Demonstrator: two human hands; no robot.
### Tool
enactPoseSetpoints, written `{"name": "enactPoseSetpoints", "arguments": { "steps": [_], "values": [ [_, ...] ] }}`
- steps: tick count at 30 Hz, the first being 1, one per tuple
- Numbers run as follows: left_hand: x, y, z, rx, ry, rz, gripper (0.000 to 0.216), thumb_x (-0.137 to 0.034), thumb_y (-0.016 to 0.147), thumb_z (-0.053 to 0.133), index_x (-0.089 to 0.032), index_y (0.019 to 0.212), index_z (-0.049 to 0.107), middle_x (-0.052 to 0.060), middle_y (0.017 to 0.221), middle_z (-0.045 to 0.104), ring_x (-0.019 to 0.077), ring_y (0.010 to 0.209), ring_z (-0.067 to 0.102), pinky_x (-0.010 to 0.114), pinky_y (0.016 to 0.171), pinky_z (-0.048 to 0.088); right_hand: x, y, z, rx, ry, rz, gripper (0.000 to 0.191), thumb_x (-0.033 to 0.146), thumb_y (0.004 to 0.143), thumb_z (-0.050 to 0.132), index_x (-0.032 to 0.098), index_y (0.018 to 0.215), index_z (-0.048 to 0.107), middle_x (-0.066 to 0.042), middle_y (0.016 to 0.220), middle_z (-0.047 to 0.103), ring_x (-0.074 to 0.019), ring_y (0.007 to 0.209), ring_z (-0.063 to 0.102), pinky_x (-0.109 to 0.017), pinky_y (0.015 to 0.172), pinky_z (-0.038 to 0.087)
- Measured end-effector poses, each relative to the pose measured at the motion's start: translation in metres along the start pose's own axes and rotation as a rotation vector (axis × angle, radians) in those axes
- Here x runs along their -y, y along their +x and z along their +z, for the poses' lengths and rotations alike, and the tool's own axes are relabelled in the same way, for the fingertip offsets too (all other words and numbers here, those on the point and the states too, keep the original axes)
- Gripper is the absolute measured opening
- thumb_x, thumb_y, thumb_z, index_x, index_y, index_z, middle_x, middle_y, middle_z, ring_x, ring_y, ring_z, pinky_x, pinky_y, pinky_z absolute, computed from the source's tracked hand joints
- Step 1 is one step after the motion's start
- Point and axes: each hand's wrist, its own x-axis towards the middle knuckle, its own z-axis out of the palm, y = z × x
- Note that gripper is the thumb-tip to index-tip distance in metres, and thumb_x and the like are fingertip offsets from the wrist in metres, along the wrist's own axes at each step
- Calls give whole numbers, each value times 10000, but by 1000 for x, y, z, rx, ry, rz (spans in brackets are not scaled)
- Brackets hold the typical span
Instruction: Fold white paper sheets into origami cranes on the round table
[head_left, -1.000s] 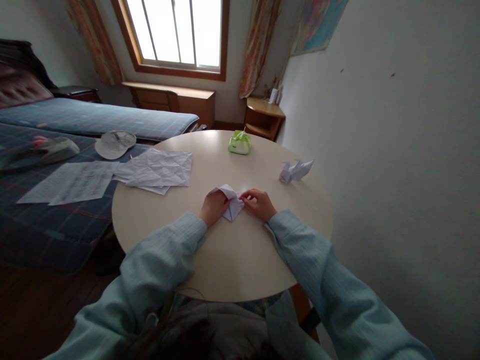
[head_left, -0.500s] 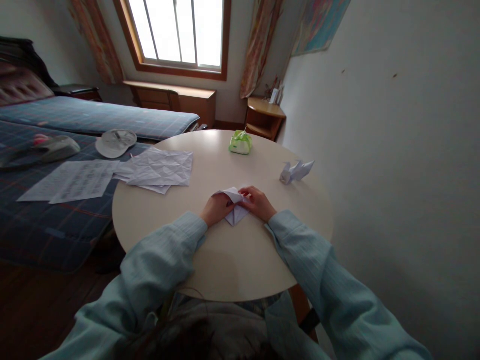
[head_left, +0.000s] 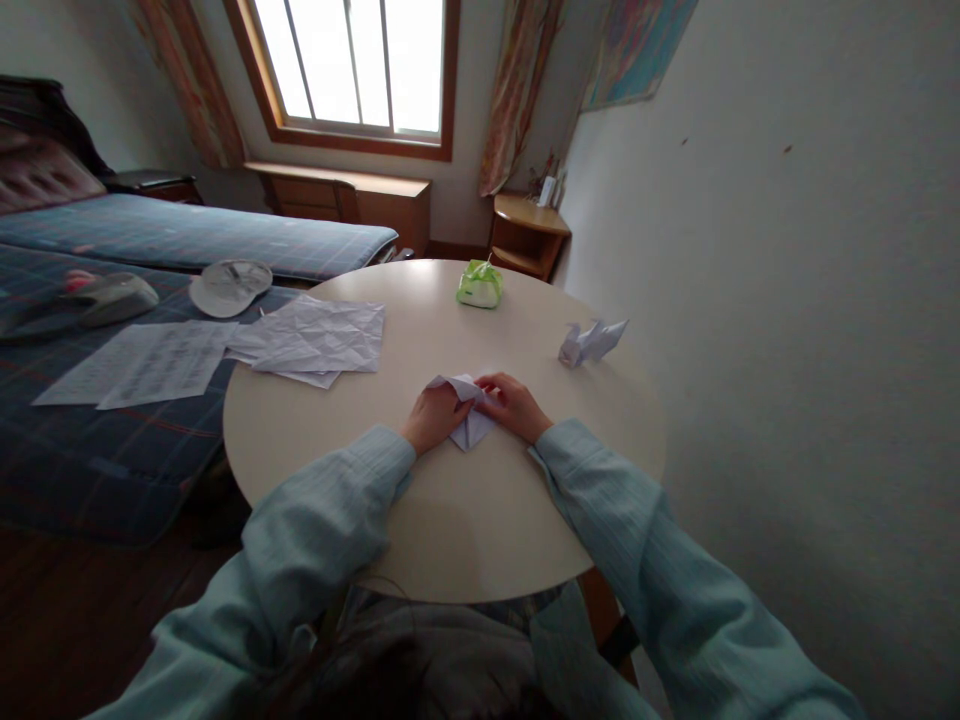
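Observation:
A small piece of folded white paper [head_left: 470, 432] lies at the middle of the round table [head_left: 450, 520], its pointed end toward me. My left hand [head_left: 436, 415] is closed on its left side, thumb on top. On the right side, my right hand [head_left: 514, 405] pinches the paper with bent fingers. One flap stands raised between the hands, at the far side. The fingers cover much of the paper, so its full shape is hidden.
Folded paper figures [head_left: 589, 345] stand at the table's right. A green tissue pack [head_left: 480, 285] sits at the far edge. Creased paper sheets [head_left: 322, 335] lie at the left, with printed sheets [head_left: 161, 362] and a cap [head_left: 231, 287] on the bed beside it.
Both hands stay on the folded paper in almost the same place. The raised flap has shifted very slightly; the view has moved a touch.

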Motion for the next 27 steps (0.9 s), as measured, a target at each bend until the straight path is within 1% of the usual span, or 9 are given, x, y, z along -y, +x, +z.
{"name": "enactPoseSetpoints", "arguments": {
  "steps": [5, 13, 19, 23, 27],
  "values": [
    [1, 1, 0, -1, 2, -31, 269, -282, 830, 421, -158, 977, 609, 88, 955, 644, 202, 876, 585, 303, 783, 441, 3, 1, -2, 18, -18, 12, 282, 278, 698, 619, 159, 947, 559, -59, 849, 601, -151, 778, 549, -286, 700, 445],
    [3, 1, 2, -37, -10, -10, 239, -244, 827, 435, -199, 981, 611, 48, 948, 650, 176, 880, 588, 274, 804, 436, 2, 1, -1, 15, -22, 10, 271, 277, 701, 613, 184, 950, 561, -48, 849, 606, -153, 788, 551, -298, 725, 441],
    [5, 3, 4, -13, -41, -26, 250, -225, 830, 428, -180, 987, 618, 63, 980, 646, 189, 919, 588, 277, 830, 431, 1, 1, 0, 16, -14, 9, 288, 266, 693, 620, 177, 961, 560, -54, 861, 604, -156, 800, 551, -300, 731, 443],
    [5, 2, 4, -22, -53, -43, 250, -257, 829, 441, -172, 980, 621, 70, 959, 653, 193, 899, 597, 279, 811, 441, 2, 1, -1, 16, -12, 8, 293, 260, 691, 622, 164, 961, 560, -58, 859, 604, -156, 798, 551, -297, 725, 443],
    [4, 2, 3, -17, -55, -51, 243, -258, 823, 446, -173, 963, 626, 68, 952, 655, 189, 893, 596, 274, 798, 441, 2, 1, -1, 12, -10, 6, 285, 272, 692, 623, 179, 955, 566, -48, 845, 600, -152, 786, 547, -290, 710, 444]
  ]
}}
